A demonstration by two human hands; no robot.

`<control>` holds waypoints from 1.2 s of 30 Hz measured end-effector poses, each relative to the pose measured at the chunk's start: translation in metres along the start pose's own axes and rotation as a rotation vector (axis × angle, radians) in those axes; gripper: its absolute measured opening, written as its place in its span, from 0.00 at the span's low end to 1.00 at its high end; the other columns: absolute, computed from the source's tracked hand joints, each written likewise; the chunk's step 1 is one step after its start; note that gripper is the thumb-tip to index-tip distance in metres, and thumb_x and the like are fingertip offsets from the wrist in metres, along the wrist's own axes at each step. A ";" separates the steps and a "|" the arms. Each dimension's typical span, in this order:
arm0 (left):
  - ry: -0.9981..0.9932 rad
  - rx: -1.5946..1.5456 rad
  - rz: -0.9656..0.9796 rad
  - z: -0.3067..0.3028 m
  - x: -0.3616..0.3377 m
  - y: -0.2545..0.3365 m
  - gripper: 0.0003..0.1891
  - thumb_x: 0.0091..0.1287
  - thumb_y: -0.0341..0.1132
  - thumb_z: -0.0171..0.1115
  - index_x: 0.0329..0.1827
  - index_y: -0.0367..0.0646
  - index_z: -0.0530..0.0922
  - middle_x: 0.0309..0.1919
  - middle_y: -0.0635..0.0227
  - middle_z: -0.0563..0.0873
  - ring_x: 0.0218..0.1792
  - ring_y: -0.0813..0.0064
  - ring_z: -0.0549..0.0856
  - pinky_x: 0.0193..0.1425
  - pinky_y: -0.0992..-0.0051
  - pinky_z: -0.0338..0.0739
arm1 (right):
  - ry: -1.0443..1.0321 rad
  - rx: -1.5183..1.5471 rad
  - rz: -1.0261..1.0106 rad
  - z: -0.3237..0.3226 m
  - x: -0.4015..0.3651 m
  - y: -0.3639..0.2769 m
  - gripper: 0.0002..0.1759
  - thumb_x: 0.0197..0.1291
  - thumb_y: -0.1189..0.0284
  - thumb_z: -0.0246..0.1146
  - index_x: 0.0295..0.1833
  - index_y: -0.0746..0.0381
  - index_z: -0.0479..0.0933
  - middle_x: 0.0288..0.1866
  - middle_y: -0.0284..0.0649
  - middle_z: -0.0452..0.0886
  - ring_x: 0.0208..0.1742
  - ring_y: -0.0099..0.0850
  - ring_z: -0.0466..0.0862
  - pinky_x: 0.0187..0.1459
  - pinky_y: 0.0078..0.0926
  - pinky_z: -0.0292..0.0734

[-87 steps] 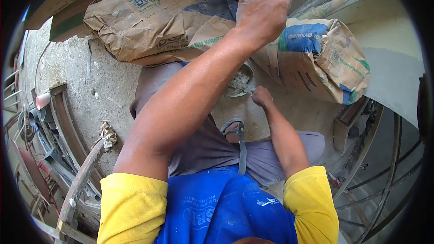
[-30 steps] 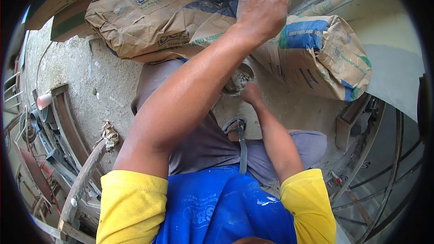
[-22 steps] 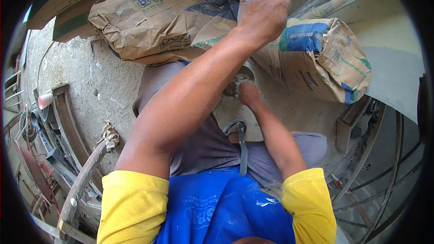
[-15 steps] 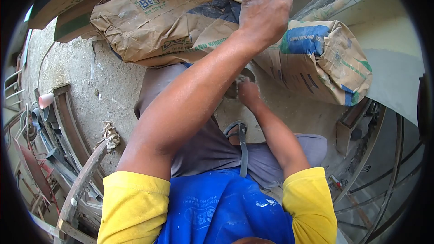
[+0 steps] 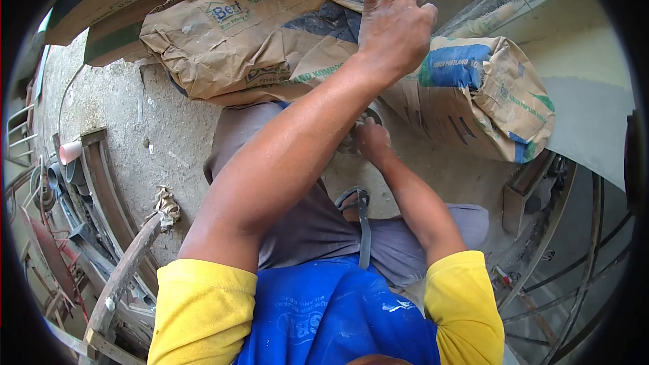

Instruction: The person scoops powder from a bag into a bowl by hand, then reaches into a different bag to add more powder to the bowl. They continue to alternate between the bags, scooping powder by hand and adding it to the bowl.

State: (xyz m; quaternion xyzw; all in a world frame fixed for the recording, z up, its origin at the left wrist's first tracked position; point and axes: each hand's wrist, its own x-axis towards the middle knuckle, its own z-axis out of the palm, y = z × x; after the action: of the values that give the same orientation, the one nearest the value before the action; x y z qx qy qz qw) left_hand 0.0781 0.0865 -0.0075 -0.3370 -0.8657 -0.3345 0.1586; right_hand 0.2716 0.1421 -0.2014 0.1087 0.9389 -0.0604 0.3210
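Observation:
My left hand (image 5: 397,26) reaches far forward, palm down, over the brown paper cement bags. Its fingers are bent but apart, beside the dark, crumpled end of the large lying bag (image 5: 270,0). Whether the fingertips press on the bag is hard to tell. Lower down, my right hand (image 5: 374,138) is closed at a small round dark container (image 5: 372,115) on the floor. What its fingers hold is hidden, and my left forearm covers part of the container. To the right of my hands lies a second cement bag (image 5: 446,111) with blue and green print.
A rough concrete floor (image 5: 165,132) spreads out to the left. Wooden beams (image 5: 128,257), pipes and a pink cup (image 5: 69,151) stand along the left side. At the right are a wooden piece (image 5: 524,192), dark bars (image 5: 585,263) and a pale wall (image 5: 588,108).
The view has shifted slightly, so the bags appear a little lower. My right hand has moved very slightly at the container. My left hand stays nearly in place.

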 end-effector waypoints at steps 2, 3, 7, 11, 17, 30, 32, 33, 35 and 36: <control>0.005 -0.013 0.008 0.000 0.000 -0.002 0.14 0.54 0.26 0.59 0.38 0.55 0.89 0.52 0.72 0.83 0.62 0.60 0.67 0.63 0.55 0.53 | -0.122 -0.024 -0.065 0.003 0.001 0.005 0.14 0.61 0.72 0.55 0.43 0.61 0.86 0.48 0.54 0.84 0.49 0.50 0.86 0.51 0.44 0.82; 0.012 -0.029 0.016 0.000 0.000 -0.002 0.14 0.54 0.27 0.59 0.38 0.55 0.89 0.51 0.72 0.83 0.62 0.59 0.67 0.63 0.55 0.53 | -0.243 -0.049 -0.129 0.002 0.001 0.006 0.14 0.61 0.72 0.55 0.43 0.61 0.86 0.49 0.54 0.84 0.49 0.50 0.86 0.50 0.45 0.81; 0.032 -0.065 0.048 0.000 0.001 -0.003 0.10 0.58 0.31 0.57 0.35 0.46 0.88 0.49 0.61 0.81 0.60 0.57 0.67 0.61 0.54 0.54 | -0.087 -0.036 0.030 0.001 0.008 0.007 0.14 0.61 0.73 0.55 0.44 0.61 0.86 0.50 0.53 0.83 0.49 0.49 0.86 0.50 0.45 0.81; 0.033 -0.058 0.055 0.000 -0.001 -0.003 0.10 0.58 0.31 0.57 0.35 0.47 0.88 0.49 0.61 0.81 0.60 0.58 0.68 0.62 0.54 0.53 | -0.208 -0.053 -0.098 -0.009 0.002 0.001 0.15 0.60 0.73 0.55 0.46 0.60 0.86 0.50 0.52 0.84 0.52 0.47 0.86 0.50 0.42 0.82; 0.036 -0.061 0.051 0.001 0.001 -0.004 0.10 0.58 0.31 0.57 0.35 0.47 0.88 0.49 0.61 0.81 0.60 0.58 0.67 0.62 0.54 0.53 | -0.172 -0.052 -0.056 0.009 0.010 0.003 0.15 0.61 0.73 0.56 0.47 0.60 0.86 0.50 0.51 0.84 0.52 0.48 0.86 0.51 0.41 0.82; 0.011 -0.007 0.015 -0.001 0.001 -0.001 0.12 0.53 0.28 0.62 0.38 0.54 0.88 0.51 0.72 0.83 0.62 0.59 0.68 0.64 0.55 0.54 | -0.026 -0.020 -0.024 -0.010 0.005 0.004 0.15 0.63 0.71 0.54 0.46 0.60 0.86 0.51 0.50 0.84 0.50 0.48 0.86 0.51 0.42 0.82; 0.016 -0.031 0.033 -0.001 0.001 -0.002 0.11 0.55 0.29 0.60 0.37 0.51 0.88 0.51 0.67 0.81 0.61 0.58 0.67 0.63 0.55 0.54 | -0.134 -0.061 -0.085 -0.009 0.009 0.009 0.15 0.63 0.71 0.54 0.46 0.60 0.86 0.50 0.50 0.84 0.49 0.48 0.86 0.50 0.42 0.82; 0.023 -0.060 0.048 -0.001 0.001 -0.002 0.10 0.57 0.30 0.58 0.36 0.47 0.88 0.50 0.62 0.80 0.60 0.58 0.67 0.62 0.54 0.54 | -0.244 -0.106 -0.142 -0.010 0.010 0.011 0.15 0.63 0.71 0.54 0.46 0.60 0.86 0.50 0.49 0.84 0.49 0.48 0.86 0.50 0.43 0.82; 0.029 -0.060 0.052 0.000 0.000 -0.002 0.10 0.57 0.30 0.58 0.36 0.47 0.88 0.50 0.62 0.80 0.60 0.58 0.67 0.62 0.54 0.54 | -0.178 -0.079 -0.036 -0.011 0.013 0.009 0.15 0.63 0.71 0.54 0.46 0.60 0.86 0.50 0.50 0.84 0.49 0.48 0.86 0.50 0.42 0.82; 0.035 -0.055 0.057 -0.001 0.001 -0.002 0.10 0.57 0.30 0.58 0.36 0.47 0.88 0.50 0.62 0.80 0.60 0.58 0.67 0.62 0.54 0.54 | -0.109 -0.052 0.065 -0.011 0.015 0.008 0.15 0.63 0.71 0.54 0.46 0.60 0.86 0.50 0.50 0.84 0.49 0.47 0.86 0.49 0.42 0.82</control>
State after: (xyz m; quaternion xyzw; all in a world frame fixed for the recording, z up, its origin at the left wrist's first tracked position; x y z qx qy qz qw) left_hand 0.0762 0.0852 -0.0077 -0.3597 -0.8433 -0.3594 0.1739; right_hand 0.2554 0.1544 -0.2024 0.1275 0.9173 -0.0312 0.3760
